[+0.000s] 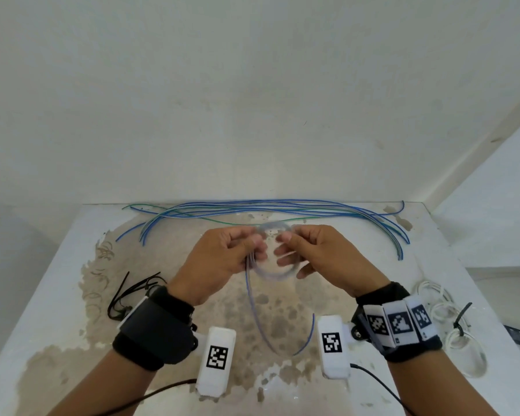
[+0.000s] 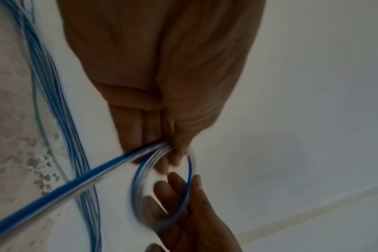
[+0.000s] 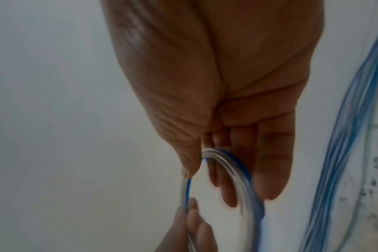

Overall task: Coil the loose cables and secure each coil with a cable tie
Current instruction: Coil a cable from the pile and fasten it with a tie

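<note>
Both hands are raised over the middle of the table (image 1: 72,250), holding a small coil (image 1: 272,273) of blue-and-white cable between them. The left hand (image 1: 222,259) has its fingers curled around the coil's left side, pinching several turns together against the thumb; the left wrist view shows the strands bunched at its fingertips (image 2: 173,153). The right hand (image 1: 321,253) holds the coil's right side, thumb on top at the upper rim and fingers loosely spread beneath it. In the right wrist view the loop runs between thumb and fingers (image 3: 270,170), blurred by motion.

From the left hand the cable's tail (image 1: 258,319) hangs down, curves along the table toward the person and ends in a free tip between the 2 wrist cameras.

Loose cables (image 1: 267,207), mostly blue with some green, lie stretched along the far edge of the table, well apart from the hands. Black cable ties (image 1: 126,295) lie in a heap at the left, partly hidden by the left wristband. At the right edge lie white coils (image 1: 451,319), at least 1 bound with a black tie (image 1: 460,319).
</note>
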### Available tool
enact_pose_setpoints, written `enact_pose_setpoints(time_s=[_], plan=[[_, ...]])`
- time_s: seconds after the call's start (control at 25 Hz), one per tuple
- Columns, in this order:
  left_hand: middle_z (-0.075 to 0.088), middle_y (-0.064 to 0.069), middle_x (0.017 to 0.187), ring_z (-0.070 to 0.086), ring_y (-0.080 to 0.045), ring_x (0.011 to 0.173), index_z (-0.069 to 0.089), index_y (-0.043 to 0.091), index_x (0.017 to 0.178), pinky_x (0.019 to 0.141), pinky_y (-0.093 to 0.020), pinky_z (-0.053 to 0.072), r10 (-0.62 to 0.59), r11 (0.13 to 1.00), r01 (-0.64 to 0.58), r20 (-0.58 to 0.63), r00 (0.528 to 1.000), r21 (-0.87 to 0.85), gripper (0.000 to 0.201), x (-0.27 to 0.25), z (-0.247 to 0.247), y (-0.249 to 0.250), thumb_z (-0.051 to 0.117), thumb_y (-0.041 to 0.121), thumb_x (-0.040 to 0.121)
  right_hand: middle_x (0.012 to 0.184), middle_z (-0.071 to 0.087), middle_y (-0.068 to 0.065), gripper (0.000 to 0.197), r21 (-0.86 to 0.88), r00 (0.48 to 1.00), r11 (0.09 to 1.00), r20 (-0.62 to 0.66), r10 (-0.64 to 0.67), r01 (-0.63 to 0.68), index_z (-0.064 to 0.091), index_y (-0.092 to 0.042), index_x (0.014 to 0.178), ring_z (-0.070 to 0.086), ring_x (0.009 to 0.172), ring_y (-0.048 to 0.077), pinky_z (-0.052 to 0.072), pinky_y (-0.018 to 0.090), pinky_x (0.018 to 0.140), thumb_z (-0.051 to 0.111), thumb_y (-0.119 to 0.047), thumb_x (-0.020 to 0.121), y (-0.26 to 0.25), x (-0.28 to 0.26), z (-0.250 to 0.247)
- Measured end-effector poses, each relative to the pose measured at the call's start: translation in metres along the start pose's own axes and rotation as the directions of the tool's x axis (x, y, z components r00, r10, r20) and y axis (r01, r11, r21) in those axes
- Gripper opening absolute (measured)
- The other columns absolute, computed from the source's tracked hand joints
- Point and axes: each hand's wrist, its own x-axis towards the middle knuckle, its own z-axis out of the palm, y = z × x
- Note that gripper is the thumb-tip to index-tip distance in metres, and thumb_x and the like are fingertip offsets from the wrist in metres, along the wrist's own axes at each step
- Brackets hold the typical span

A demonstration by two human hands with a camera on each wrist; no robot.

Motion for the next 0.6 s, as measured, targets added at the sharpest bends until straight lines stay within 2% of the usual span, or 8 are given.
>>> enact_pose_setpoints(time_s=[0.08,0.12,0.2,0.28,0.36,0.48,0.52,0.6], plan=[[0.073,-0.001,0.084,0.071,-0.011,0.079,0.07,0.008,0.107,0.071,-0.022,0.057,0.021,0.983,-0.058,-0.208,0.978,-0.175,0.016,0.009,-0.004,0.001,0.058,0.015,0.1,0.097,0.073,-0.008,0.031,-0.122,0.988,0.992,-0.148,-0.042,0.024,0.071,-0.028,0.103,0.069,0.086,0.012,0.055,0.031,0.073,0.056,-0.055,0.097,0.006,-0.001,0.0],[0.072,0.0,0.085,0.071,-0.009,0.08,0.07,0.01,0.105,0.07,-0.021,0.057,0.017,0.957,-0.096,-0.279,0.96,-0.273,0.015,0.013,-0.007,0.003,0.058,0.017,0.1,0.091,0.072,-0.009,0.038,-0.135,0.992,0.991,-0.121,-0.027,0.011,0.073,-0.026,0.098,0.066,0.079,0.012,0.052,0.03,0.071,0.053,-0.059,0.097,0.007,-0.003,0.0],[0.072,0.004,0.086,0.071,-0.008,0.081,0.07,0.014,0.103,0.071,-0.021,0.058,-0.012,0.885,-0.145,-0.332,0.943,-0.442,0.013,0.018,-0.01,0.006,0.059,0.019,0.099,0.086,0.076,-0.007,0.047,-0.109,0.982,0.989,0.15,0.114,-0.098,0.078,-0.021,0.094,0.065,0.072,0.009,0.045,0.024,0.062,0.048,-0.056,0.1,0.009,-0.012,0.01],[0.072,0.006,0.086,0.071,-0.007,0.081,0.069,0.016,0.102,0.073,-0.021,0.059,-0.043,0.828,-0.151,-0.33,0.943,-0.54,0.011,0.02,-0.01,0.008,0.059,0.019,0.099,0.101,0.078,-0.007,0.043,-0.089,0.924,0.974,0.307,0.227,-0.209,0.073,-0.021,0.109,0.072,0.08,0.01,0.046,0.024,0.064,0.046,-0.053,0.102,0.016,-0.014,0.025],[0.073,0.007,0.085,0.072,-0.007,0.081,0.069,0.016,0.102,0.072,-0.021,0.059,-0.063,0.817,-0.134,-0.318,0.946,-0.561,0.011,0.019,-0.006,0.007,0.059,0.02,0.099,0.111,0.076,-0.005,0.035,0.239,0.948,0.922,0.173,0.267,-0.304,0.065,-0.02,0.115,0.074,0.089,0.017,0.05,0.028,0.068,0.053,-0.049,0.101,0.027,-0.005,0.036],[0.073,0.005,0.085,0.072,-0.007,0.08,0.07,0.014,0.101,0.069,-0.02,0.058,-0.086,0.852,-0.09,-0.308,0.948,-0.515,0.012,0.014,0.0,-0.002,0.059,0.018,0.099,0.1,0.076,-0.003,0.025,0.799,0.936,0.582,-0.075,0.343,-0.149,0.065,-0.019,0.11,0.072,0.081,0.014,0.053,0.029,0.069,0.061,-0.041,0.098,0.028,0.009,0.037],[0.074,0.004,0.086,0.073,-0.008,0.08,0.07,0.014,0.101,0.069,-0.02,0.058,-0.093,0.866,-0.074,-0.305,0.948,-0.495,0.012,0.012,0.001,-0.007,0.059,0.018,0.099,0.093,0.074,-0.003,0.021,0.821,0.934,0.566,-0.137,0.329,-0.078,0.066,-0.02,0.107,0.07,0.076,0.012,0.053,0.028,0.068,0.061,-0.038,0.099,0.029,0.011,0.035],[0.074,0.001,0.088,0.073,-0.01,0.08,0.071,0.012,0.103,0.069,-0.021,0.059,-0.108,0.894,-0.027,-0.274,0.956,-0.447,0.013,0.008,0.001,-0.014,0.061,0.017,0.098,0.085,0.068,-0.001,0.019,0.73,0.939,0.684,-0.234,0.254,-0.003,0.069,-0.016,0.106,0.064,0.071,0.011,0.053,0.027,0.065,0.059,-0.031,0.101,0.027,0.01,0.032]])
